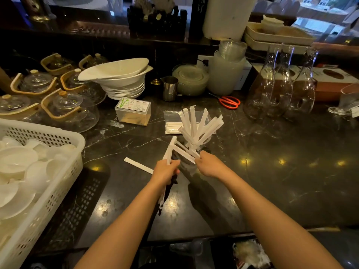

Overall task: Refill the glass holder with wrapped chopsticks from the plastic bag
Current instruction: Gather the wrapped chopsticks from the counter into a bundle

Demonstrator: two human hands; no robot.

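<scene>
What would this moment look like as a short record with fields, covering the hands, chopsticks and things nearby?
setting: dark marble counter
left hand: grips a few wrapped chopsticks
right hand: grips wrapped chopsticks by the holder
holder: glass, with wrapped chopsticks fanned out in it
bag: clear, flat behind the holder, some packs left inside
loose pack: lies on the counter, left of the hands
scissors: red, behind the holder
basket: white, holds dishes, far left

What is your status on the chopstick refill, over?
Left hand grips wrapped chopsticks; right hand grips more. Clear glass holder part-filled. One white wrapped pair loose on dark marble counter.
</scene>
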